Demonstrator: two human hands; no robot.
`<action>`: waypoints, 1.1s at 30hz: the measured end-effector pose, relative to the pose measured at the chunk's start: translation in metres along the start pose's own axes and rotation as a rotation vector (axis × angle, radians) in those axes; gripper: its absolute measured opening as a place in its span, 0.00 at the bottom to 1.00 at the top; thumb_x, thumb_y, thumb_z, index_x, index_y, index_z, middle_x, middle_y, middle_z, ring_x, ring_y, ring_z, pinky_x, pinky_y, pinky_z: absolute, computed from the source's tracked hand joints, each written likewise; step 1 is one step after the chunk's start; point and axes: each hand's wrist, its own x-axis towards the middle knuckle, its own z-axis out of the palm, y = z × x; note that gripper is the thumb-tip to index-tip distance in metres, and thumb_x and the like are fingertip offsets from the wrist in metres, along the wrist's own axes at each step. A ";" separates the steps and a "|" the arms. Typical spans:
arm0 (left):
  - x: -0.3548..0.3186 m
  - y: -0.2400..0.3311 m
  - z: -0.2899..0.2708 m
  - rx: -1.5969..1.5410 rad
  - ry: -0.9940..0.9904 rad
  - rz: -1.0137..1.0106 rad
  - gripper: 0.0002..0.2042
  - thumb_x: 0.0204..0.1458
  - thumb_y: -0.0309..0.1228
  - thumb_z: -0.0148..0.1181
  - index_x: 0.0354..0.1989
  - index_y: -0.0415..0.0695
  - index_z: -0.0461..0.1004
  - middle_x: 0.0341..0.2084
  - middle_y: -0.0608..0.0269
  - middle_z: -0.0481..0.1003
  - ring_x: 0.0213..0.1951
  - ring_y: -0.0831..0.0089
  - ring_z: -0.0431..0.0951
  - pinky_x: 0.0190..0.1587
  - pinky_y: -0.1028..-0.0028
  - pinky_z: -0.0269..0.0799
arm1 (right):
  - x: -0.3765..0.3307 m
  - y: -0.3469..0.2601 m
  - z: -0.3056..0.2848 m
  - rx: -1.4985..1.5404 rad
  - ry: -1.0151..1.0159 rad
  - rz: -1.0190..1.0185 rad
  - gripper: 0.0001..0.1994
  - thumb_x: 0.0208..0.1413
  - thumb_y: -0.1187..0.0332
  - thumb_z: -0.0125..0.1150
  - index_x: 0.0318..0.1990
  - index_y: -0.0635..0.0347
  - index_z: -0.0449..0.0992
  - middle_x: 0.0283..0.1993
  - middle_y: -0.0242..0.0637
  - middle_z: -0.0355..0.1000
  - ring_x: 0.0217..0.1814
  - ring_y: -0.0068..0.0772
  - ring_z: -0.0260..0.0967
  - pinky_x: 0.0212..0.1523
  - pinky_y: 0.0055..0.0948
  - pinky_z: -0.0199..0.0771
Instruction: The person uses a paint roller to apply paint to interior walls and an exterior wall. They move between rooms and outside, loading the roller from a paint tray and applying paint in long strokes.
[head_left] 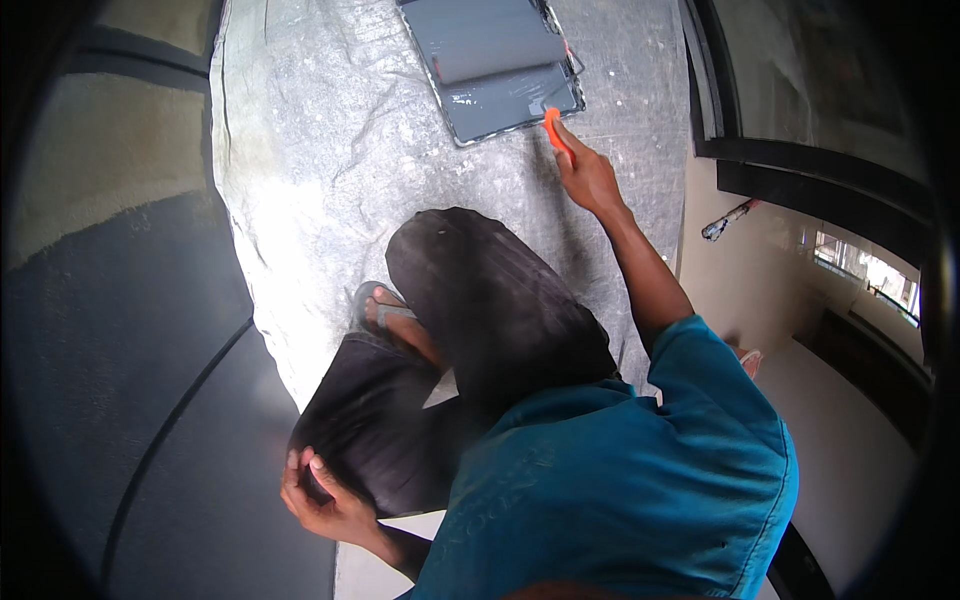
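Observation:
My right hand is closed around the orange handle of a paint roller, arm stretched forward. The roller's grey-coated sleeve appears to lie across the paint tray, its wire frame bending along the right side. Grey paint wets the tray, and its rim is smeared with paint. Down at the lower left, my left hand rests against my bent knee in dark trousers, thumb and fingers apart, holding nothing.
A silvery, paint-speckled sheet lies under the tray and my sandalled foot. On the left is a dark grey painted surface with a bare beige part. Dark frames and a small plastic-looking object are at the right.

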 end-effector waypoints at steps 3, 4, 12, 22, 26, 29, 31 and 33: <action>0.003 -0.002 0.000 0.020 -0.014 0.005 0.10 0.64 0.25 0.62 0.50 0.34 0.78 0.40 0.56 0.79 0.44 0.66 0.81 0.54 0.69 0.73 | -0.040 0.011 -0.013 -0.028 -0.069 0.033 0.28 0.68 0.61 0.53 0.75 0.30 0.60 0.62 0.50 0.74 0.56 0.62 0.76 0.57 0.47 0.77; 0.003 0.000 0.000 0.018 -0.017 0.006 0.10 0.64 0.25 0.62 0.50 0.34 0.78 0.40 0.56 0.79 0.44 0.66 0.81 0.54 0.69 0.73 | -0.050 0.011 -0.014 -0.026 -0.088 0.043 0.28 0.68 0.61 0.52 0.75 0.31 0.59 0.56 0.53 0.76 0.53 0.63 0.76 0.55 0.49 0.76; 0.011 0.002 0.002 0.027 -0.026 0.010 0.10 0.64 0.25 0.61 0.50 0.34 0.78 0.40 0.55 0.79 0.44 0.66 0.81 0.54 0.69 0.73 | -0.059 0.016 0.013 -0.109 -0.158 0.084 0.29 0.68 0.62 0.49 0.76 0.30 0.57 0.44 0.56 0.79 0.47 0.65 0.76 0.50 0.55 0.75; 0.016 0.005 0.004 -0.040 -0.054 0.011 0.12 0.65 0.28 0.61 0.52 0.34 0.78 0.42 0.55 0.81 0.46 0.67 0.81 0.56 0.70 0.72 | 0.073 -0.029 0.015 -0.090 0.009 -0.014 0.27 0.70 0.57 0.47 0.75 0.29 0.58 0.51 0.54 0.78 0.53 0.63 0.76 0.56 0.54 0.74; 0.015 0.005 0.006 -0.005 -0.014 0.065 0.11 0.62 0.25 0.63 0.51 0.34 0.78 0.40 0.55 0.80 0.42 0.66 0.81 0.53 0.70 0.74 | 0.044 -0.001 0.001 -0.096 -0.008 -0.031 0.27 0.69 0.55 0.47 0.75 0.31 0.59 0.54 0.56 0.77 0.55 0.64 0.75 0.57 0.54 0.74; 0.010 0.006 0.006 0.015 0.011 0.023 0.11 0.62 0.25 0.63 0.50 0.35 0.79 0.39 0.55 0.81 0.42 0.67 0.81 0.53 0.70 0.73 | -0.028 0.009 -0.008 -0.116 -0.108 0.072 0.27 0.68 0.58 0.52 0.75 0.32 0.61 0.61 0.49 0.75 0.58 0.61 0.75 0.58 0.48 0.76; 0.011 0.005 0.003 0.012 0.012 0.015 0.10 0.62 0.25 0.64 0.50 0.35 0.79 0.39 0.56 0.81 0.42 0.67 0.81 0.54 0.69 0.73 | -0.035 0.016 0.003 -0.129 -0.114 0.059 0.28 0.67 0.60 0.51 0.75 0.31 0.60 0.56 0.53 0.76 0.53 0.64 0.76 0.55 0.52 0.76; 0.008 0.003 0.003 -0.016 0.027 -0.016 0.10 0.61 0.25 0.65 0.49 0.36 0.80 0.38 0.57 0.82 0.43 0.67 0.81 0.54 0.68 0.72 | -0.017 0.012 0.017 -0.174 -0.133 0.026 0.30 0.67 0.61 0.49 0.76 0.30 0.56 0.47 0.59 0.79 0.49 0.67 0.76 0.53 0.59 0.74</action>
